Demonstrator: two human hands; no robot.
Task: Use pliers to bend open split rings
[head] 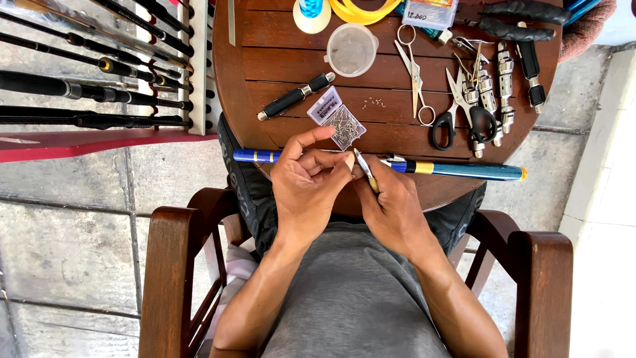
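Nearby, clear cup (351,50) (inside unclear).

Your visible body, as recorded: 2 bare forearms, uncovered from the elbows down; 2 bare hands, left hand (306,182) and right hand (392,207), with no rings, watch or gloves to be seen. You wore 1 plain grey shirt across the torso and dark grey shorts at the lap.
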